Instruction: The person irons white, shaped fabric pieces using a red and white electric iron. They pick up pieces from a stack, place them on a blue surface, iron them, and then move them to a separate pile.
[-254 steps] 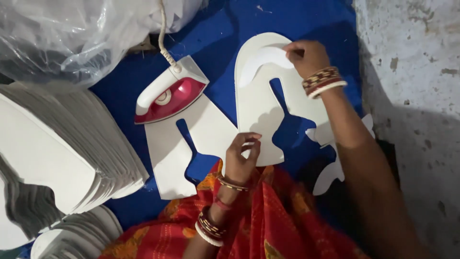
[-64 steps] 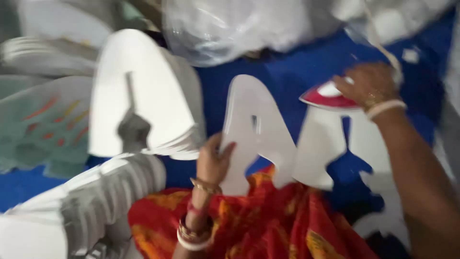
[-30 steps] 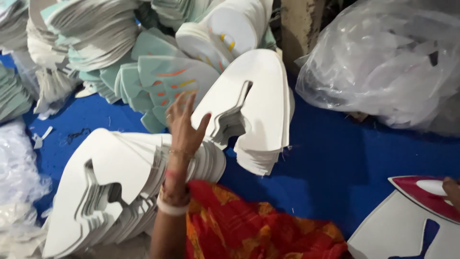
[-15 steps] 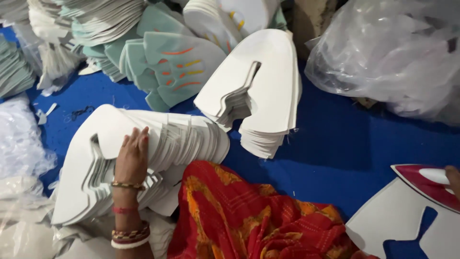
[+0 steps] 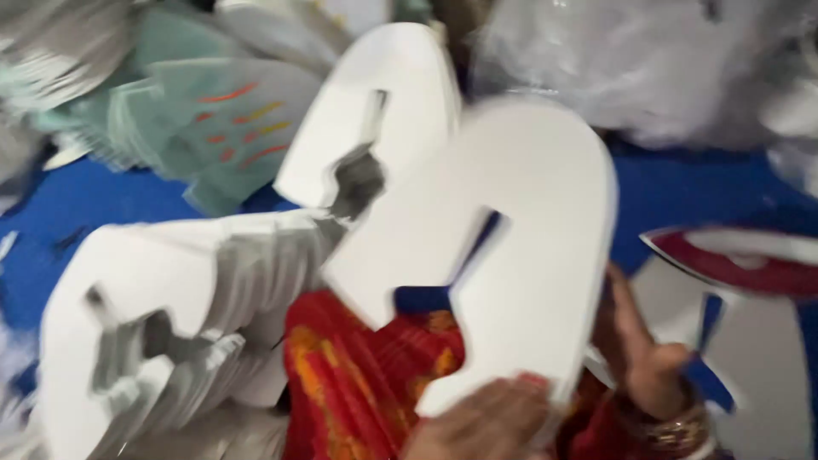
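In the blurred head view, one flat white slotted cut-out sheet (image 5: 503, 255) is hanging above the red patterned cloth (image 5: 366, 375). The left hand (image 5: 486, 422) is pinching its lower edge; the right hand (image 5: 648, 358) is touching its right edge, fingers loosely spread. Two white stacks (image 5: 162, 298) are lying alongside.

Motion blur is smearing the whole view. The white cutout (image 5: 503, 255) is hiding most of the hand (image 5: 481, 422) beneath it, whose grip is being cropped by the bottom edge. Right of the cutout, the red iron (image 5: 741, 264) is running off the frame, and the other hand (image 5: 648, 358) is showing only partly.
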